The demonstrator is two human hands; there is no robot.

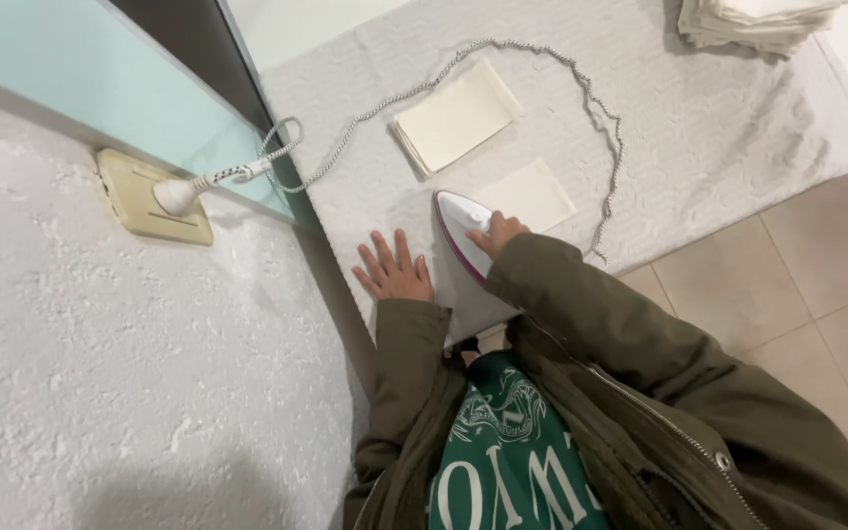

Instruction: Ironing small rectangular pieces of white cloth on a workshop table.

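Note:
A white iron (pixel 460 257) with a purple edge rests on the white towel-covered surface (pixel 718 128), and my right hand (pixel 495 234) grips its handle. A flat cream cloth (pixel 534 193) lies just beyond the iron's tip. My left hand (pixel 394 269) lies flat on the towel to the left of the iron, fingers spread, holding nothing. A folded cream cloth (pixel 455 118) lies farther back. The iron's braided cord (pixel 581 93) loops across the surface to a plug (pixel 181 193) in a beige wall socket (pixel 144 196).
A stack of folded cream cloths (pixel 753 20) sits at the far right corner. A rough white wall (pixel 130 373) stands on the left with a pale green panel (pixel 80 69) above it. Beige floor tiles (pixel 817 285) show on the right.

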